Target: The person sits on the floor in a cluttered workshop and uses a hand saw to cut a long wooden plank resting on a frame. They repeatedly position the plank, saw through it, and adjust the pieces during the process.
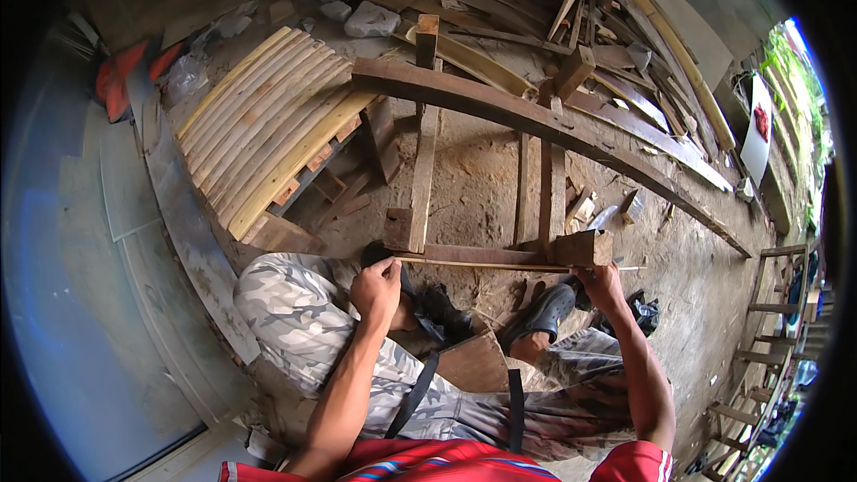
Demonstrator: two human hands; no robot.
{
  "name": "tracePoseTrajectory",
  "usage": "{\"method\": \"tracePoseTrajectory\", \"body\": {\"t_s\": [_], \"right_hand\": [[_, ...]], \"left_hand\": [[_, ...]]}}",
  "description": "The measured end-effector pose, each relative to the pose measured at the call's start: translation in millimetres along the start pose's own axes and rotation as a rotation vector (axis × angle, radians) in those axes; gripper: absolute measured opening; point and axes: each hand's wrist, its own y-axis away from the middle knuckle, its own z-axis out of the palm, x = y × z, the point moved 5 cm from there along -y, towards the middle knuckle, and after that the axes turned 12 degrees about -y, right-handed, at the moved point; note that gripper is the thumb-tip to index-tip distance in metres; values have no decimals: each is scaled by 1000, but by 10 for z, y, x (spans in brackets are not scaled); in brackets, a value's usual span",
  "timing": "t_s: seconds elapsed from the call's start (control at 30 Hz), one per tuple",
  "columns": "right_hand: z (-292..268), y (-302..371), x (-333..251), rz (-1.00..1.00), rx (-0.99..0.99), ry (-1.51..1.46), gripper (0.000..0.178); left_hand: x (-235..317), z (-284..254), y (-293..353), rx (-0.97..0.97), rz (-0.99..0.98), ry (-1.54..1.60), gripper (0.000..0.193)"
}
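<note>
Ideally, the thin yellow strip [482,263], just below centre frame, should lie straight along the wooden bar [486,254], fingers of the left hand [377,290] pinching its left end, the right hand [600,286], whose grip I cannot tell, steady beside the block [585,248]

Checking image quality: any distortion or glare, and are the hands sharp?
Head view: long dark beam bows, likely fisheye distortion, and corners go black; same view: daylight glares around the foliage at right; same view: left hand and right hand look reasonably sharp.
</note>
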Motion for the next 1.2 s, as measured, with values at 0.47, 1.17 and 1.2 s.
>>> {"method": "tracePoseTrajectory", "body": {"t_s": [0.47,1.17,1.2], "right_hand": [[-37,-84,-5,-29,-70,-19,25],[20,-24,-38,10,-20,44,23],[26,-37,7,-2,-15,15,23]], "left_hand": [[-122,113,-120,-37,-62,206,32],[-115,265,-83,-357,27,332,49],[-133,331,-75,-341,31,349,50]]}}
